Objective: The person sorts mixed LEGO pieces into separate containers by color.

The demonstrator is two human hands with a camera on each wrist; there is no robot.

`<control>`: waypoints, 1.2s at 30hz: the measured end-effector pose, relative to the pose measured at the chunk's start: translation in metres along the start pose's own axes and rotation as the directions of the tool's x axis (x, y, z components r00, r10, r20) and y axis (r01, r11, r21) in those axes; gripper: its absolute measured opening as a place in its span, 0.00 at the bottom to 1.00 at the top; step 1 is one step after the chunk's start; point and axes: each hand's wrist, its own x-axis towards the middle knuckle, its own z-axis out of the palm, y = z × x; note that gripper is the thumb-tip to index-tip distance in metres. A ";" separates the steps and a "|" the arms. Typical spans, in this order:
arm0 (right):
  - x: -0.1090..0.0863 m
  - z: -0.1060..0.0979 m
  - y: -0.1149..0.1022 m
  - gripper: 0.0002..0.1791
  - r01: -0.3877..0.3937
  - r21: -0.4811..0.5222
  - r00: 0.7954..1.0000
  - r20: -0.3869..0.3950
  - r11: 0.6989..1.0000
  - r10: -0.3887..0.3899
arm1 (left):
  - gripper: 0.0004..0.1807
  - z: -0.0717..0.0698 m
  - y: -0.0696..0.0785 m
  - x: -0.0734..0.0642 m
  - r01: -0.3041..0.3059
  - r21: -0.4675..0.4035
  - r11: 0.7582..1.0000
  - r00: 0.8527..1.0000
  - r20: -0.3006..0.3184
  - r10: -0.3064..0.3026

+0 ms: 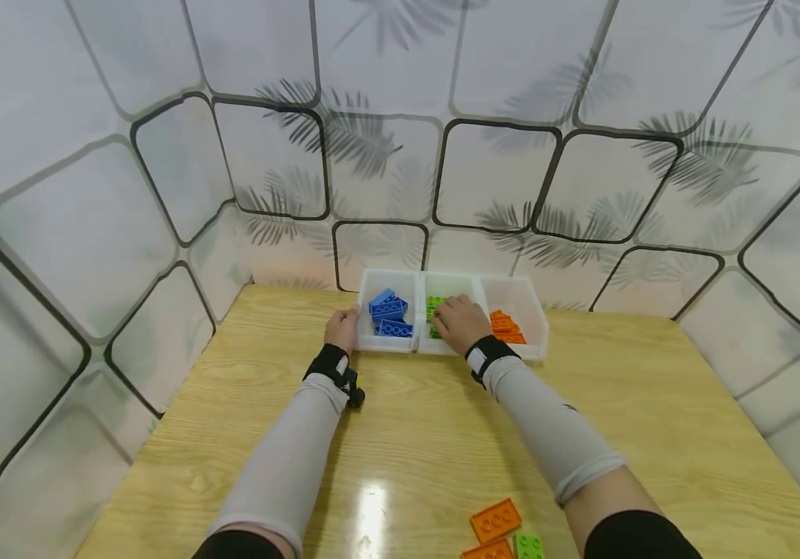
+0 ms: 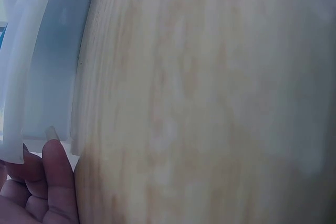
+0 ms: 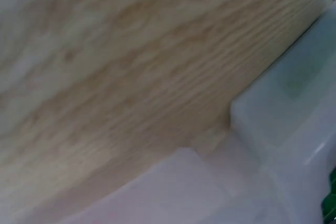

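Observation:
A white three-compartment box [image 1: 518,292] stands at the far side of the table. My left hand [image 1: 341,328] grips its left wall; in the left wrist view, fingers [image 2: 59,179] curl at the rim [image 2: 14,93]. My right hand [image 1: 462,324] reaches over the front wall into the middle compartment, its fingers down at the green bricks [image 1: 434,303]. Whether those fingers hold a brick is hidden. Blue bricks [image 1: 390,309] lie in the left compartment, orange bricks [image 1: 506,328] in the right one. The right wrist view shows box walls [image 3: 283,124] and a bit of green, no fingers.
Near the front edge of the wooden table [image 1: 400,435], two orange bricks [image 1: 496,521] and a green brick [image 1: 528,546] lie close together. A patterned curtain [image 1: 386,178] hangs behind the table and along both sides.

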 end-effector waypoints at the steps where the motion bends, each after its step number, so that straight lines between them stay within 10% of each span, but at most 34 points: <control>1: 0.000 0.001 0.001 0.18 -0.007 -0.012 1.000 0.009 1.000 0.007 | 0.27 0.001 0.000 -0.001 0.000 -0.001 1.000 1.000 0.002 0.000; 23: -0.008 0.006 0.004 0.49 -0.045 -0.092 0.999 0.026 0.995 0.047 | 0.28 0.007 -0.005 -0.007 -0.007 0.028 1.000 1.000 -0.002 0.007; 36: -0.021 -0.007 0.011 0.50 -0.039 0.114 0.995 0.095 0.993 0.028 | 0.28 0.000 0.002 -0.001 -0.017 0.051 0.999 1.000 -0.012 0.018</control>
